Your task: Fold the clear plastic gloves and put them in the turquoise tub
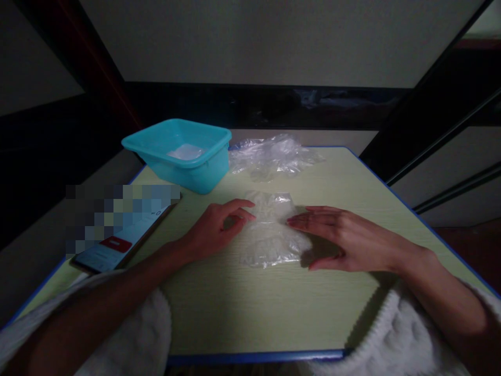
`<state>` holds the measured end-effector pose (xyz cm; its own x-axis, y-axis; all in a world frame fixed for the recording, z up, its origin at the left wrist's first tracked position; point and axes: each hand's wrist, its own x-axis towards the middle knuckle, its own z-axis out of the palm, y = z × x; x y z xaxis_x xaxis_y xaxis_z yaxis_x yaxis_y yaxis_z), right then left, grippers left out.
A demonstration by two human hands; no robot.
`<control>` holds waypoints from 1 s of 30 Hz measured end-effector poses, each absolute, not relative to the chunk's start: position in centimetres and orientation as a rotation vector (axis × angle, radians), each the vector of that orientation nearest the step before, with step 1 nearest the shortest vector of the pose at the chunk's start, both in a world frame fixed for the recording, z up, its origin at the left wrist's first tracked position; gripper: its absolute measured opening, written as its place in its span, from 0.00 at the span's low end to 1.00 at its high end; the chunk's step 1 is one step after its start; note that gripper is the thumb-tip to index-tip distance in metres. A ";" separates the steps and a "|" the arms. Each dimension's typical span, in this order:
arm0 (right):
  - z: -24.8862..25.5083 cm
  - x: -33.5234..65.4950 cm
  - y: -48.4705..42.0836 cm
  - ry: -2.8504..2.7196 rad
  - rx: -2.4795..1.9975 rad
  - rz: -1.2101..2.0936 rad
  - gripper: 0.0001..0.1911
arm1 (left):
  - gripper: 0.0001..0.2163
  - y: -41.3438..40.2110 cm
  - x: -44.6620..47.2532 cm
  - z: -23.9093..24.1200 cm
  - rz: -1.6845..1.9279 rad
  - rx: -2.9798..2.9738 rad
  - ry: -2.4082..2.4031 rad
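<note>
a small, flat, clear plastic bag [270,235] lies on a pale wood-grain counter [254,313] with blue edging, in front of and to the right of a turquoise rectangular plastic tub [180,173]. a bare left hand [219,224], nearer the tub, is at the bag's left edge, fingers loosely curved and thumb close beneath; whether they pinch the film cannot be told. a bare right hand [348,237], farther from the tub, has its fingers straight and close together at the bag's right edge, thumb spread away. just right of the tub sits a crumpled heap of clear plastic film [277,156]; in front of the tub, to its left, lies a dark-edged phone [135,230], screen lit and partly blurred.
</note>
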<state>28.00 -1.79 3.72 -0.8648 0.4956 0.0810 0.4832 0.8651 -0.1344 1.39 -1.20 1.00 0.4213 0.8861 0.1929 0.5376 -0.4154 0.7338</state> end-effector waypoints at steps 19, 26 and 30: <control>4.2 27.1 -3.0 -2.979 -0.845 0.070 0.27 | 0.11 -1.2 1.2 2.0 0.728 2.111 1.327; 4.0 26.6 -3.4 -3.020 -0.820 -0.034 0.26 | 0.11 -1.6 1.1 2.6 0.662 2.145 1.322; 4.1 26.7 -3.5 -3.019 -0.807 -0.018 0.27 | 0.10 -1.6 1.0 2.5 0.659 2.184 1.313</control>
